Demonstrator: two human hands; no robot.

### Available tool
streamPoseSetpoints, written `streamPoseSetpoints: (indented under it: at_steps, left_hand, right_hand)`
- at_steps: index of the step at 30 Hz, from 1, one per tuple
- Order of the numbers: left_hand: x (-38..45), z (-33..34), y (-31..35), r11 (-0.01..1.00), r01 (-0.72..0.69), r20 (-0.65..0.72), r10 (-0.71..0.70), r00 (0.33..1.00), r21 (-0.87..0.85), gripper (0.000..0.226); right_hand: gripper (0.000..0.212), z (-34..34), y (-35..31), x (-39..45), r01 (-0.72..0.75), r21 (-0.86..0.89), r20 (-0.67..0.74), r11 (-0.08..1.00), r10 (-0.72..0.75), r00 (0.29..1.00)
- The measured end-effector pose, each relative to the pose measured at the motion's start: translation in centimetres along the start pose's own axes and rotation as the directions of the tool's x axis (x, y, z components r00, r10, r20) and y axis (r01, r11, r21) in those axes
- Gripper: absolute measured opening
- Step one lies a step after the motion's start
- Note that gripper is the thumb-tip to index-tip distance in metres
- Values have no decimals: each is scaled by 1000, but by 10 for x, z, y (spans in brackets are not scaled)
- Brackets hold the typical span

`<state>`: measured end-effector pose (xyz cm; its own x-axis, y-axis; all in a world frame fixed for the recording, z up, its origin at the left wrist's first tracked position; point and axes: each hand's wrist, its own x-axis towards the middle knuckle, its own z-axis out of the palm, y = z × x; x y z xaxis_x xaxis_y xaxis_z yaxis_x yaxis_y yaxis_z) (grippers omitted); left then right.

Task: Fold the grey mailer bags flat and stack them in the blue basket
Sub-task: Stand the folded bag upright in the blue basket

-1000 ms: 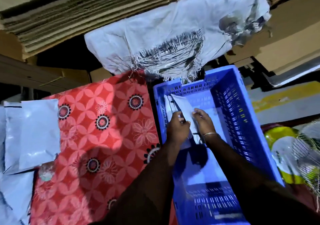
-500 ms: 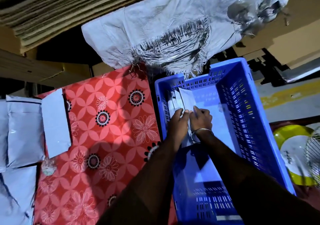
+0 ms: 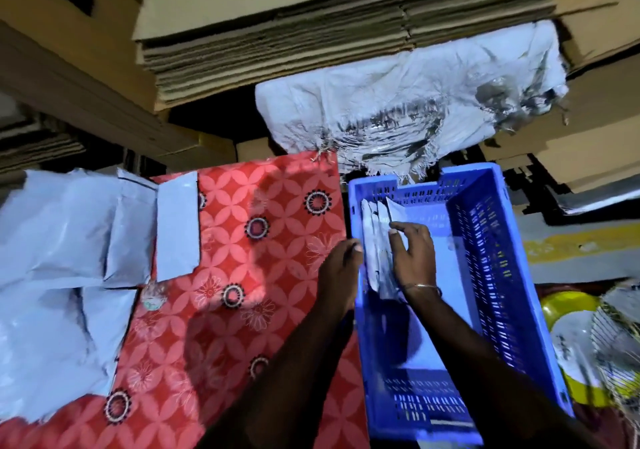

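Now that the left hand (image 3: pixel 341 261) is off the folded bags (image 3: pixel 375 240), open w/ nothing in it beside the blue basket (image 3: pixel 485 240) wall, the right hand (image 3: pixel 412 258) presses them flat-fingered inside, so this bag looks stacked & more wait on the cloth (image 3: pixel 263 275).

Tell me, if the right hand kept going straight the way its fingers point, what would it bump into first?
The right hand points up and left inside the blue basket, with its fingers already on the folded grey mailer bags standing there. Behind those comes the basket's left wall, probably; depth is hard to judge.
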<state>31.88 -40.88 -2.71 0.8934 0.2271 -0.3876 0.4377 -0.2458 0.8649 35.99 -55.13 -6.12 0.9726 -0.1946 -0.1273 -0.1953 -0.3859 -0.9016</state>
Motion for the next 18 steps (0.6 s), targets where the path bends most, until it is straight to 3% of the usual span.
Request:
streamPoseSetpoints:
  at_steps: [3, 5, 7, 9, 11, 15, 18]
  left_hand:
    - [-13, -46, -13, 998, -26, -145, 18, 989, -53, 22]
    - [-20, -85, -25, 997, -74, -271, 73, 960, 7, 25]
    - [-16, -128, -42, 963, -113, -374, 201, 906, 244, 34]
    - [-3, -171, -60, 876, -20, -467, 277, 840, 482, 47]
    - [15, -213, -71, 796, 89, -522, 303, 797, 598, 52]
    - [46, -274, -87, 746, 234, -542, 197, 817, 623, 49]
    - [48, -292, -101, 746, 206, -482, 173, 859, 634, 42]
  right_hand:
    - [27, 15, -44, -28, 179, 23, 62, 984, -180, 982]
    - [28, 33, -68, -48, 257, 33, 142, 966, -259, 955]
    - [28, 54, -87, -68, 318, 62, 226, 946, -324, 919]
    - [27, 77, -101, -87, 382, 61, 288, 922, -382, 878]
    - [26, 100, -110, -105, 413, 46, 328, 909, -405, 854]
    - [22, 143, -128, -131, 422, 64, 339, 905, -417, 843]
    - [23, 170, -142, -137, 419, 64, 341, 906, -414, 844]
